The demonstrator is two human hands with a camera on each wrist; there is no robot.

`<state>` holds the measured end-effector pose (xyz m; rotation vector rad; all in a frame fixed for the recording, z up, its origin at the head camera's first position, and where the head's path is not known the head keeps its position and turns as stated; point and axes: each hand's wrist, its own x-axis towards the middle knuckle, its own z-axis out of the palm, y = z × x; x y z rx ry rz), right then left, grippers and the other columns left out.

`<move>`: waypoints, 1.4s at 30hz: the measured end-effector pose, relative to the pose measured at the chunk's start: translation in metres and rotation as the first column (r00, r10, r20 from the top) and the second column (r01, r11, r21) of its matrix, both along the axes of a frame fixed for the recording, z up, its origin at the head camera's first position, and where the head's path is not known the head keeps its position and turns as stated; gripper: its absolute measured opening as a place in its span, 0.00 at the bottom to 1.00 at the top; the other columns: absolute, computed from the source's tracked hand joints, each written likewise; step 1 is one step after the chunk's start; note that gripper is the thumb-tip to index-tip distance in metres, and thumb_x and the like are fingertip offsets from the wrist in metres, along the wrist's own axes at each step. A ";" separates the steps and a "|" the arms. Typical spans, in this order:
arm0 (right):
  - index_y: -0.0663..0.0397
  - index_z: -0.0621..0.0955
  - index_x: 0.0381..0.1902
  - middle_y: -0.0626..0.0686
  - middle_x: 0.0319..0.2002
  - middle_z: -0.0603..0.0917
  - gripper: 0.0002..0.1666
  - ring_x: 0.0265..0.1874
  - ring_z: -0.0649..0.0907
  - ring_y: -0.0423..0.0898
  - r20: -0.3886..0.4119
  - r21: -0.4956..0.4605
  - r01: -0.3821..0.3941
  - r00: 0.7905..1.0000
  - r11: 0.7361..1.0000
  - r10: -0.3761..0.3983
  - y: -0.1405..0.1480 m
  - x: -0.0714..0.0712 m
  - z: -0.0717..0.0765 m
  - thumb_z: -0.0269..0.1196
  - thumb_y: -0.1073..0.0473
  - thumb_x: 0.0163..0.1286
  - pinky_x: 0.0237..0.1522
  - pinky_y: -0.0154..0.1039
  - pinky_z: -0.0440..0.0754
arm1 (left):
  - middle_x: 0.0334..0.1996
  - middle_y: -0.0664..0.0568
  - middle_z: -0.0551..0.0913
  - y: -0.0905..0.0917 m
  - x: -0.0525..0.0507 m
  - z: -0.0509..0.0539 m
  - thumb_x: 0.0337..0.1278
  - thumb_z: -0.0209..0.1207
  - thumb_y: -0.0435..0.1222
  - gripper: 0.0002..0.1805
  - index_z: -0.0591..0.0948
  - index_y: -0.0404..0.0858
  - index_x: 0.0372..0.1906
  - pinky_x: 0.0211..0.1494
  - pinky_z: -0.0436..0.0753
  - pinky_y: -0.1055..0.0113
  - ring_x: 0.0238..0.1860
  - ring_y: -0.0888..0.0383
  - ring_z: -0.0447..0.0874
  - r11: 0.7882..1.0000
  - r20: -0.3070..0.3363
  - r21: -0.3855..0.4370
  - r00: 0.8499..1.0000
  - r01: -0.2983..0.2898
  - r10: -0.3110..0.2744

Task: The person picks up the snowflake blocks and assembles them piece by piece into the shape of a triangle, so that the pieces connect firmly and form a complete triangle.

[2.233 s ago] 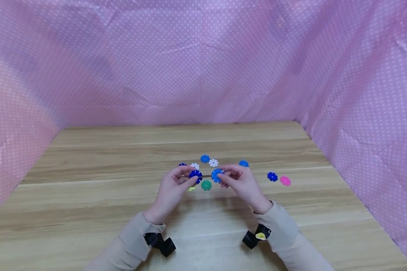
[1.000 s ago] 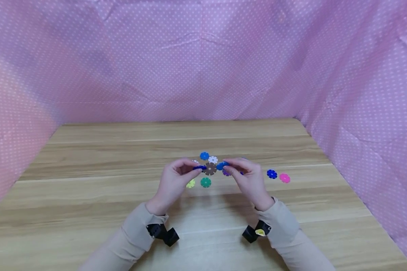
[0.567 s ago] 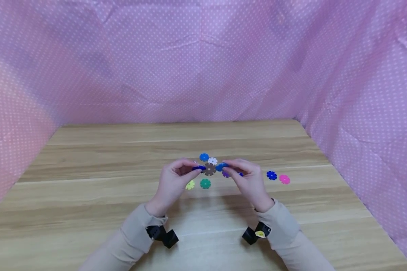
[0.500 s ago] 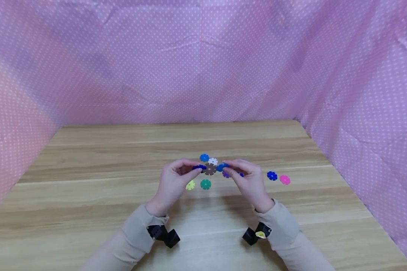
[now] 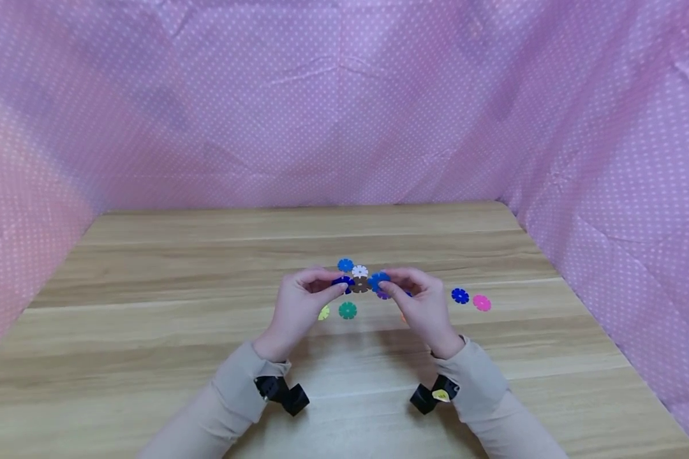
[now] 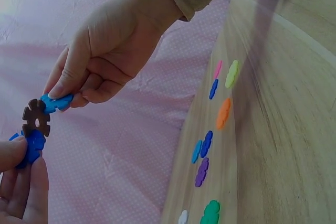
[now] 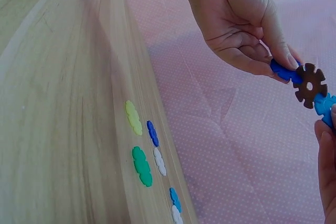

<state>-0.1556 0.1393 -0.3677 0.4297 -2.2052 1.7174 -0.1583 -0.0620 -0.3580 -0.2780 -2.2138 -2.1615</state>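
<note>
The left hand (image 5: 302, 301) clamps its fingers on a dark blue disc (image 6: 35, 144); the right hand (image 5: 418, 303), on a light blue disc (image 5: 377, 280). A brown disc (image 6: 32, 115) links both between the hands, above the surface (image 5: 178, 306).

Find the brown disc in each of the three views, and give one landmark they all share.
Head: brown disc just below the middle, between the left hand and right hand.
Left wrist: brown disc at far left, a little below mid-height.
Right wrist: brown disc at far right, slightly above mid-height.
Shared landmark: the green disc on the table.
</note>
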 end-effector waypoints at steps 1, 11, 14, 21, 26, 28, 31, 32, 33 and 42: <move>0.68 0.83 0.39 0.65 0.35 0.85 0.08 0.30 0.83 0.34 0.003 -0.002 0.002 1.000 1.000 -0.002 0.000 0.000 0.000 0.64 0.72 0.59 0.34 0.30 0.84 | 0.38 0.45 0.85 0.001 -0.001 0.000 0.51 0.65 0.28 0.08 0.85 0.32 0.38 0.37 0.82 0.71 0.34 0.58 0.82 1.000 -0.007 0.000 1.000 -0.001 0.001; 0.68 0.83 0.34 0.64 0.33 0.85 0.05 0.27 0.82 0.36 0.046 0.025 0.004 0.999 1.000 -0.005 0.001 0.001 -0.004 0.64 0.73 0.59 0.30 0.31 0.83 | 0.37 0.44 0.86 0.008 0.002 -0.007 0.47 0.67 0.25 0.06 0.86 0.32 0.34 0.36 0.82 0.72 0.33 0.58 0.82 1.000 0.008 -0.023 1.000 -0.019 0.019; 0.67 0.83 0.33 0.63 0.34 0.85 0.04 0.27 0.82 0.37 0.091 0.027 -0.001 0.996 1.000 -0.001 0.001 0.003 -0.006 0.64 0.73 0.60 0.31 0.31 0.84 | 0.37 0.46 0.86 0.007 0.005 -0.008 0.48 0.67 0.26 0.06 0.86 0.34 0.35 0.36 0.82 0.72 0.34 0.56 0.82 0.999 0.050 -0.039 0.999 -0.012 0.014; 0.68 0.83 0.36 0.64 0.34 0.85 0.06 0.27 0.82 0.37 0.138 0.009 -0.043 0.990 0.999 0.041 -0.004 0.006 -0.014 0.64 0.71 0.60 0.32 0.32 0.84 | 0.38 0.47 0.86 -0.001 0.006 -0.017 0.50 0.65 0.27 0.08 0.86 0.34 0.38 0.39 0.83 0.73 0.35 0.56 0.82 0.998 0.135 -0.062 0.991 -0.015 0.023; 0.67 0.82 0.40 0.65 0.33 0.84 0.09 0.27 0.82 0.37 0.174 -0.016 -0.068 0.982 0.998 0.069 -0.006 0.003 -0.013 0.64 0.69 0.62 0.33 0.38 0.86 | 0.41 0.47 0.85 -0.004 0.003 -0.014 0.56 0.62 0.30 0.10 0.84 0.36 0.44 0.42 0.84 0.72 0.39 0.56 0.82 0.998 0.131 -0.056 0.991 -0.013 0.020; 0.67 0.82 0.41 0.65 0.34 0.84 0.09 0.27 0.82 0.38 0.198 -0.021 -0.079 0.977 0.997 0.082 -0.006 0.002 -0.011 0.63 0.67 0.63 0.33 0.38 0.85 | 0.42 0.47 0.84 -0.004 0.001 -0.013 0.57 0.61 0.30 0.11 0.83 0.37 0.46 0.43 0.83 0.73 0.39 0.57 0.82 0.998 0.127 -0.063 0.991 -0.025 0.032; 0.66 0.83 0.41 0.64 0.34 0.84 0.09 0.28 0.82 0.38 0.240 -0.015 -0.090 0.967 0.996 0.091 -0.005 0.001 -0.009 0.62 0.66 0.64 0.34 0.36 0.84 | 0.42 0.46 0.82 -0.004 0.000 -0.012 0.59 0.60 0.31 0.12 0.82 0.37 0.48 0.43 0.82 0.75 0.39 0.59 0.82 0.996 0.121 -0.072 0.991 -0.048 0.056; 0.66 0.83 0.42 0.64 0.35 0.84 0.09 0.28 0.82 0.38 0.253 -0.012 -0.095 0.963 0.995 0.095 -0.005 0.001 -0.008 0.62 0.66 0.65 0.34 0.35 0.84 | 0.42 0.45 0.82 -0.003 0.000 -0.012 0.59 0.60 0.30 0.13 0.81 0.37 0.49 0.43 0.82 0.75 0.40 0.59 0.82 0.996 0.115 -0.072 0.991 -0.055 0.063; 0.66 0.83 0.42 0.64 0.35 0.84 0.09 0.28 0.82 0.38 0.264 -0.014 -0.104 0.959 0.995 0.104 -0.006 0.001 -0.008 0.62 0.66 0.65 0.35 0.34 0.84 | 0.42 0.44 0.82 -0.003 -0.001 -0.012 0.60 0.59 0.30 0.14 0.80 0.36 0.51 0.43 0.82 0.76 0.40 0.59 0.81 0.995 0.106 -0.073 0.992 -0.063 0.071; 0.75 0.77 0.47 0.50 0.31 0.85 0.14 0.28 0.85 0.38 0.327 -0.202 -0.139 0.923 0.969 0.201 -0.005 -0.006 -0.002 0.59 0.71 0.65 0.39 0.35 0.86 | 0.47 0.42 0.73 0.009 -0.010 -0.008 0.61 0.57 0.28 0.34 0.60 0.46 0.70 0.52 0.83 0.65 0.52 0.46 0.80 0.993 0.130 0.076 0.987 0.088 -0.097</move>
